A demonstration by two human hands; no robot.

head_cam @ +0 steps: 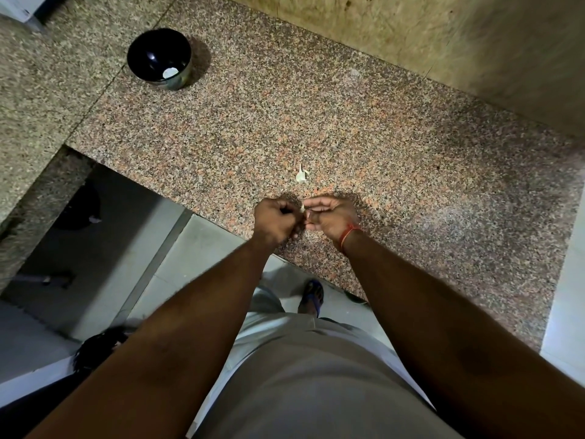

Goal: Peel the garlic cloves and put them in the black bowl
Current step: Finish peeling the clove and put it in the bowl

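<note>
Garlic clove [303, 208] between both hands' fingers [311, 202]

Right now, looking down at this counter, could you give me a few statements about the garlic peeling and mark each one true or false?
1. The black bowl sits on the granite counter, far from the hands. True.
2. The bowl holds nothing. False: one pale peeled piece lies inside it.
3. The left hand and right hand meet around a small garlic clove. True.
4. A red thread is tied on the left wrist. False: the red thread is on the right wrist.
5. A scrap of garlic skin lies on the counter just beyond the hands. True.
</note>
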